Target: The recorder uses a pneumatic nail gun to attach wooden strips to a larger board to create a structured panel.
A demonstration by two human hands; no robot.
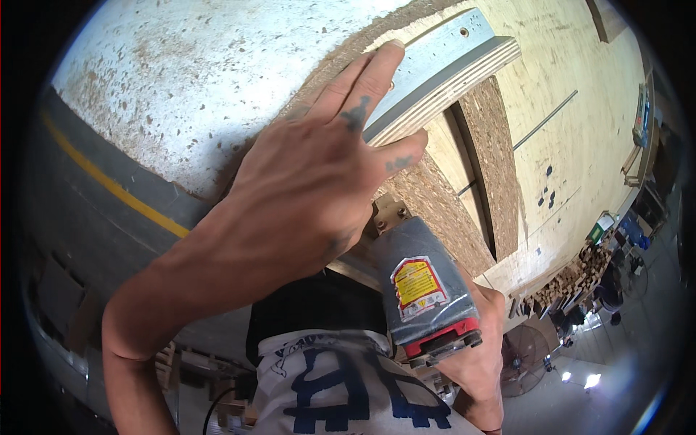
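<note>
My left hand (312, 167) grips a plywood strip (446, 58) with a pale grey top and layered edge. Its fingers stretch over the top while the thumb lies along the near edge. A round hole shows close to the strip's far end. In my right hand (489, 308), partly hidden behind the tool, is a dark grey nail gun (417, 246) with a red end and a yellow-and-red label. The gun's metal nose sits just below my left hand, close to a particle board strip (442, 206); whether they touch cannot be made out.
Another particle board strip (496, 167) lies to the right, across a dark gap. A thin rod (547, 119) rests on the plywood tabletop (565, 80). At left is a speckled white panel (196, 80). Stacked wood pieces (573, 279) and a fan (523, 360) stand beyond the table.
</note>
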